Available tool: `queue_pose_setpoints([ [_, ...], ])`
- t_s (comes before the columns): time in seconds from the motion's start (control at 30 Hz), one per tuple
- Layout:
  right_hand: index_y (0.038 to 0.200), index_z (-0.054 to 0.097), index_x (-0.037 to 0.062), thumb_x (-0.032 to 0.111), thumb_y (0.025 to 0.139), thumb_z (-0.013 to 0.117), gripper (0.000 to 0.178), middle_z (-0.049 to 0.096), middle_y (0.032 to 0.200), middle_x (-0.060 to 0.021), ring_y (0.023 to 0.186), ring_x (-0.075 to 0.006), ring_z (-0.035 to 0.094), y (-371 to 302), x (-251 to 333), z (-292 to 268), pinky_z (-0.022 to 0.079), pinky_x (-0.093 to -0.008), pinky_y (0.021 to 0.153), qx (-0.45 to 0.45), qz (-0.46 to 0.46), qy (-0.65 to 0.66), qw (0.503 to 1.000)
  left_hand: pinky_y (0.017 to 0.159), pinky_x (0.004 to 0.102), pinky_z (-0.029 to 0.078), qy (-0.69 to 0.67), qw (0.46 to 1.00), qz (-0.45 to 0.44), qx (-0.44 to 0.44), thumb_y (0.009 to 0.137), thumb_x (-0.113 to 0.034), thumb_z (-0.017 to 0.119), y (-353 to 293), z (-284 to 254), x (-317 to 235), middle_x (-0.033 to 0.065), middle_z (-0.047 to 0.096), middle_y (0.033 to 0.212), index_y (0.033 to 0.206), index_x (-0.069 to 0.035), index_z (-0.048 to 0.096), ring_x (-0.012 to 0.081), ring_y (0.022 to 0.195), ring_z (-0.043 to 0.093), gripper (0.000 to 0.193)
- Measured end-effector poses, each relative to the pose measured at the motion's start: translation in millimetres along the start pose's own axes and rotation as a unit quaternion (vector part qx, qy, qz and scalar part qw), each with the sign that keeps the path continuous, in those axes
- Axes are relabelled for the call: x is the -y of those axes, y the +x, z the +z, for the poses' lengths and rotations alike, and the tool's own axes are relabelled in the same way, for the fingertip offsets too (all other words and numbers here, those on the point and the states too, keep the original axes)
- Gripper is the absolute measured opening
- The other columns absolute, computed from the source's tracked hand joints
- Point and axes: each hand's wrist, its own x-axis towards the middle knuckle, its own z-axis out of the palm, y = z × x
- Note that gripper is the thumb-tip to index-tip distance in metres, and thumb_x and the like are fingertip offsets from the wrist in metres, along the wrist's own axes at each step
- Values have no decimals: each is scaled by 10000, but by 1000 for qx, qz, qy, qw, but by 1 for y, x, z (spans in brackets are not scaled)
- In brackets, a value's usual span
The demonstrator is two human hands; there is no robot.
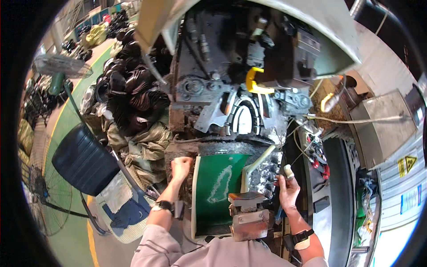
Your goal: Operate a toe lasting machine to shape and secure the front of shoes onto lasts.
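Note:
My left hand [180, 169] is closed in a fist at the left side of the machine, beside the green sheet [221, 191]. What it grips, if anything, is hidden. On the right, my right hand [288, 191] is raised with its fingers closed around the lower end of a small white cylindrical piece [288, 171]. Its thumb side is close to a silvery, greasy metal block [262, 178]. Beyond the sheet, the machine holds a bright arch-shaped metal form [243, 119] between metal jaws. A blocky metal part [250, 218] stands in front of my body.
A yellow bracket [255, 82] and a lit lamp [329, 102] hang over the machine. Dark curved pieces [133, 89] are heaped at left, behind a black-backed chair [86, 158]. A fan [44, 187] stands far left. A grey metal box [384, 127] is at right.

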Motion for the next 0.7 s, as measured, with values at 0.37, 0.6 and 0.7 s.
queue_pose_setpoints([
  [0.37, 1090, 709, -16, 110, 974, 668, 176, 743, 830, -84, 751, -87, 673, 4, 15, -16, 529, -264, 651, 68, -143, -127, 979, 784, 368, 551, 38, 992, 86, -83, 900, -156, 688, -54, -34, -23, 180, 733, 919, 973, -1, 747, 298, 861, 724, 181],
  [0.6, 1094, 685, -40, 93, 981, 651, 178, 680, 763, -11, 677, -47, 590, 11, -43, -9, 479, -240, 592, 57, -36, -130, 989, 820, 470, 550, 98, 991, 82, -35, 865, -146, 668, -10, 19, 48, 229, 709, 895, 935, -6, 753, 400, 887, 692, 177],
  [0.7, 1152, 671, -55, 89, 986, 632, 223, 720, 822, -58, 721, -83, 662, 11, -46, -7, 525, -257, 626, 59, -39, -90, 993, 776, 457, 561, 73, 993, 90, -9, 853, -178, 725, -5, 32, 49, 246, 698, 880, 942, -8, 758, 396, 859, 697, 195],
])
